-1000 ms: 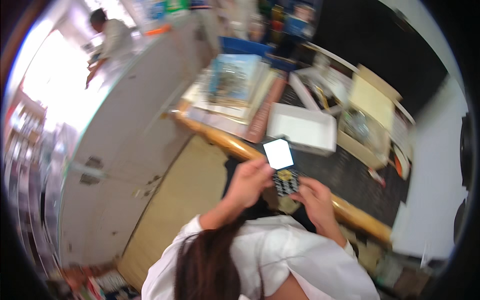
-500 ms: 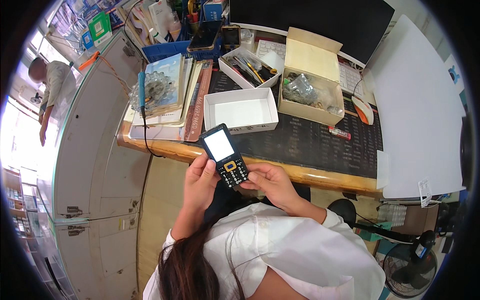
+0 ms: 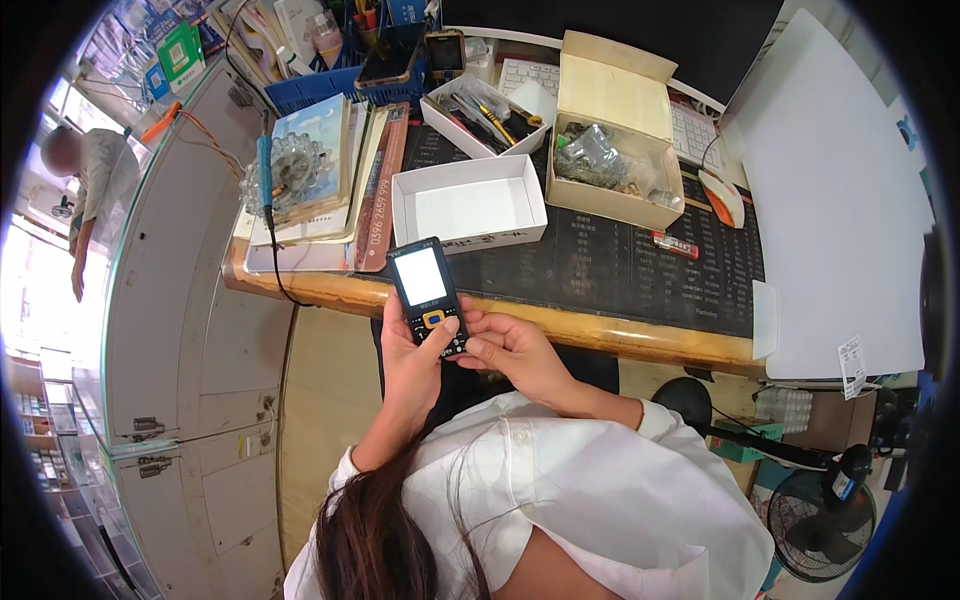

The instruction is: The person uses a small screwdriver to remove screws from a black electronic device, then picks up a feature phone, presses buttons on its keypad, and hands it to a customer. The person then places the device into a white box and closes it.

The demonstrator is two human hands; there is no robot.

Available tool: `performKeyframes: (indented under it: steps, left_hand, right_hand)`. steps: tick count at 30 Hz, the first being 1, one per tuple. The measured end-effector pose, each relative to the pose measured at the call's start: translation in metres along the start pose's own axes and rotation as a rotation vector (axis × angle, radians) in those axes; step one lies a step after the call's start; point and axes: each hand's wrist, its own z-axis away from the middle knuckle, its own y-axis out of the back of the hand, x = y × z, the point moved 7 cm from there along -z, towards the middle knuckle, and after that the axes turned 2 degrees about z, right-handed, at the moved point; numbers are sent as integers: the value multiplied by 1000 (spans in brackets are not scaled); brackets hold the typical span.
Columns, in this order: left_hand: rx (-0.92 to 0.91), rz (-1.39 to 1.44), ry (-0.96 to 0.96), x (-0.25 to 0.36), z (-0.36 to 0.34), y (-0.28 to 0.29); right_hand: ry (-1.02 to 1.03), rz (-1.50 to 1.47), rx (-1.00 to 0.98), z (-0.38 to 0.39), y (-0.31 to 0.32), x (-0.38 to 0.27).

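A black keypad mobile phone (image 3: 422, 276) with a lit white screen is held between my two hands, just in front of the desk's wooden edge. My left hand (image 3: 413, 365) wraps its left side, the thumb lying over the keys below the gold-rimmed centre button. At the lower right corner, my right hand (image 3: 510, 350) grips the phone with thumb and fingers. Part of the keypad is hidden under the left thumb. Beyond the phone stands an open white box (image 3: 468, 240), nothing visible inside it.
On the dark desk mat (image 3: 600, 265) are a tool box (image 3: 470, 140), a cardboard box of small parts (image 3: 640, 205), a red lighter (image 3: 676, 245) and a mouse (image 3: 722, 200). Books with a soldering iron (image 3: 265, 175) lie left. A fan (image 3: 822, 525) stands lower right; another person (image 3: 100, 180) is far left.
The phone has turned more upright and shifted slightly left. My left thumb has moved from its side onto the keys. The whole view has shifted a little.
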Motion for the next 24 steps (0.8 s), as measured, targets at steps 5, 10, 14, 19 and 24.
performKeyframes:
  steps: [5, 10, 14, 19, 24]
  left_hand:
    - [0, -1, -9, 2, 0, 1]
    - [7, 9, 16, 2, 2, 1]
    - [1, 7, 11, 2, 2, 1]
    - [7, 7, 9, 0, 2, 4]
    - [12, -7, 15, -1, 2, 6]
  right_hand:
    - [5, -16, -7, 0, -1, 2]
    - [-13, 21, -2, -1, 0, 5]
    - [-20, -3, -2, -1, 1, 7]
    - [-24, -45, -3, -2, 0, 9]
    - [-34, -46, -4, -3, -1, 9]
